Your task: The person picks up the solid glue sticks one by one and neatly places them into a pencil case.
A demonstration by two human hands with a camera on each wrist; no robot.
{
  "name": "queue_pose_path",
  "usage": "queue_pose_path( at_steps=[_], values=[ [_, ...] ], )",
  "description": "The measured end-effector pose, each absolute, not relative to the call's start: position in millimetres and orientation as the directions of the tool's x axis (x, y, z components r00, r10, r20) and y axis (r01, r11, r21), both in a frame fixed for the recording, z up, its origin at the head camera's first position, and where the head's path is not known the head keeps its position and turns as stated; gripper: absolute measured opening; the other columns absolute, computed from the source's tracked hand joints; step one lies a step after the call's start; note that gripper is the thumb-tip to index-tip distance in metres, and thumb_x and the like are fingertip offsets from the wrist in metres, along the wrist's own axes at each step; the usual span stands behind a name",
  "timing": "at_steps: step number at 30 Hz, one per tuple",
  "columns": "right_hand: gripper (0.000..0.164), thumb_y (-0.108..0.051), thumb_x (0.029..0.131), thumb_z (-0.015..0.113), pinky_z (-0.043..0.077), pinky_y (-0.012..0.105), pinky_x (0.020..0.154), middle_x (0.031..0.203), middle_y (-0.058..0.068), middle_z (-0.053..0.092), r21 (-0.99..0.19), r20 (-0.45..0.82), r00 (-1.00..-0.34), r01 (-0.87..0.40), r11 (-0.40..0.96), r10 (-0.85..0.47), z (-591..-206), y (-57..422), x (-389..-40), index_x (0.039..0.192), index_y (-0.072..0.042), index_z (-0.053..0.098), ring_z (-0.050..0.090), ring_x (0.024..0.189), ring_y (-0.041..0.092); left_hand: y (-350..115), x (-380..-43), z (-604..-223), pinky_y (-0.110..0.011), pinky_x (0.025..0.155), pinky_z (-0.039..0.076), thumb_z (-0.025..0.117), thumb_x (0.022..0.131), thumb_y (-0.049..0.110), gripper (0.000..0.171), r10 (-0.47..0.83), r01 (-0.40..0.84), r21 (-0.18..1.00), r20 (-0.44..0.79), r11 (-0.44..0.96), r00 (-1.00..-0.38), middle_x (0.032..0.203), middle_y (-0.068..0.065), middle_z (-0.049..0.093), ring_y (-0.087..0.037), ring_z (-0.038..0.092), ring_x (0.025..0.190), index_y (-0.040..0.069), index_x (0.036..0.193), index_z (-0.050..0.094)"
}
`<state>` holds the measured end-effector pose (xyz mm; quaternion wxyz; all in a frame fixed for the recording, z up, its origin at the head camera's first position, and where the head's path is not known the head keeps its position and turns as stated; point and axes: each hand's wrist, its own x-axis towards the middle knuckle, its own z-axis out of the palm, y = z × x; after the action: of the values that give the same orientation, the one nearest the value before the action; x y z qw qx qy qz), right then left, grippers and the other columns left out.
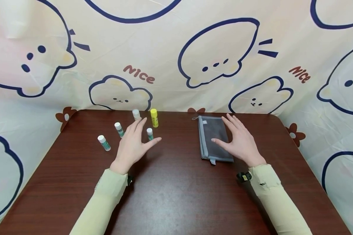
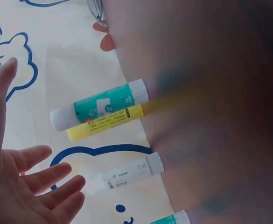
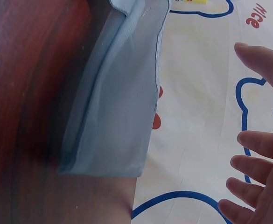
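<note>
My left hand is spread above the table among several upright glue sticks, holding nothing. Nearest its thumb stands a green-labelled glue stick with a white cap. A yellow glue stick and a white one stand just beyond the fingertips. To the left of the hand are two more green-labelled glue sticks, a farther one and a nearer one. My right hand, fingers spread and holding nothing, overlaps the right side of a grey mesh zip pouch that lies flat.
The dark wood table ends at the back against a cartoon-printed cloth. The same cloth lines both sides. A wrist camera sits at my right cuff.
</note>
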<state>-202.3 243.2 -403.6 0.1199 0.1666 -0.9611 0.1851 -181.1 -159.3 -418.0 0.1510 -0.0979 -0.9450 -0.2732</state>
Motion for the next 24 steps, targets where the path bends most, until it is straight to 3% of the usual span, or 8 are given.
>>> queue_pose_path(
  at_steps=[8,24],
  values=[
    [0.098,-0.069,0.082,0.071,0.035,0.060,0.111,0.163,0.009,0.032,-0.324,0.290,-0.909,-0.388,0.863,-0.300,-408,238,-196,0.156,-0.011,0.042,0.025,0.150,0.029,-157,-181,-428,-0.058,0.108,0.040,0.076,0.089,0.051,0.088,0.118,0.261,0.533,0.287,0.805,-0.951,0.153,-0.020,0.042,-0.041,0.042,0.137,0.003,0.154,0.039],
    [0.092,-0.061,0.082,0.078,0.042,0.055,0.108,0.157,0.012,0.042,-0.356,0.245,-0.895,-0.442,0.824,-0.374,-419,226,-180,0.151,-0.006,0.049,0.041,0.141,0.033,-156,-187,-430,-0.055,0.104,0.045,0.077,0.092,0.034,0.073,0.076,0.172,0.616,0.180,0.769,-0.981,0.146,-0.021,0.051,-0.038,0.051,0.131,0.003,0.150,0.045]
  ],
)
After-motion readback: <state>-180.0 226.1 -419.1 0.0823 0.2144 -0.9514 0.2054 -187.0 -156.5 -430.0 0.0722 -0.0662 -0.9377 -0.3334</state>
